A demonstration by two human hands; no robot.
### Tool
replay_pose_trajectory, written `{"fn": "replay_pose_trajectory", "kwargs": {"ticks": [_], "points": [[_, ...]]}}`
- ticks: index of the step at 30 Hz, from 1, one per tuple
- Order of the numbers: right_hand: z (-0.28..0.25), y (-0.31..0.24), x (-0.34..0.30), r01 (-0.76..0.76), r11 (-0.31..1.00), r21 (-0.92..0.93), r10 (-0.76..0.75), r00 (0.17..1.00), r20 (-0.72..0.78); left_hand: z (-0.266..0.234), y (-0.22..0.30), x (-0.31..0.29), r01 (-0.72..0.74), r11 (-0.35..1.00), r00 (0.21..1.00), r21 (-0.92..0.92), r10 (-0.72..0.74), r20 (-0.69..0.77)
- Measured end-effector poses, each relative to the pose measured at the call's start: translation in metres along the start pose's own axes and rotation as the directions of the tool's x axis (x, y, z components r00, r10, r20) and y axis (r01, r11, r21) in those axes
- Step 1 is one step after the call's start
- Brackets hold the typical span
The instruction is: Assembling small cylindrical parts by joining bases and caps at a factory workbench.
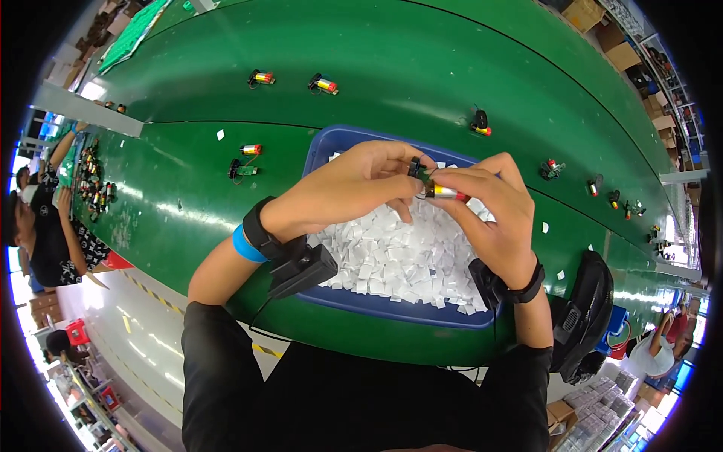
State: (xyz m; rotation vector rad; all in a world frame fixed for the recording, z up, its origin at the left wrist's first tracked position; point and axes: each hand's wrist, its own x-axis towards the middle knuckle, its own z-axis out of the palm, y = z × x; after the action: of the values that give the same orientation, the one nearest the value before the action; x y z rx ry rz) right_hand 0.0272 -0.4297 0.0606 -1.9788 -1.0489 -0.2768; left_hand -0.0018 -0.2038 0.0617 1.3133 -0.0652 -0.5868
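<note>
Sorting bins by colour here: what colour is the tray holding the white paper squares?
Blue tray, seen in the head view.

Bright, sharp centre; glare on green belt [151, 203] (edges bend).

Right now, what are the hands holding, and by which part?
A small battery cell with a black part: right hand pinches the silver body, left hand the black end.

A long green bench [422, 68] with a glossy surface curves across the view and catches bright glare from the left. Beyond its far right end, brown cardboard boxes [621, 53] are stacked along shelving. Below the bench's near edge lies a pale grey floor [143, 331] marked with yellow-and-black striped tape [154, 295]. Red crates [77, 331] stand at lower left.
</note>
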Motion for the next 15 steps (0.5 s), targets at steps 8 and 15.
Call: {"fn": "replay_pose_trajectory", "kwargs": {"ticks": [8, 15], "points": [[0.0034, 0.0037, -0.0021, 0.115, 0.988, -0.102, -0.121, 0.991, -0.058, -0.0015, -0.0033, 0.0002, -0.109, 0.987, 0.994, 0.115, 0.105, 0.037], [0.0053, 0.0055, -0.002, -0.037, 0.999, 0.027, 0.04, 0.989, -0.144, 0.0057, 0.0012, -0.0026, -0.137, 0.966, 0.99, 0.219, 0.142, -0.005]]}}
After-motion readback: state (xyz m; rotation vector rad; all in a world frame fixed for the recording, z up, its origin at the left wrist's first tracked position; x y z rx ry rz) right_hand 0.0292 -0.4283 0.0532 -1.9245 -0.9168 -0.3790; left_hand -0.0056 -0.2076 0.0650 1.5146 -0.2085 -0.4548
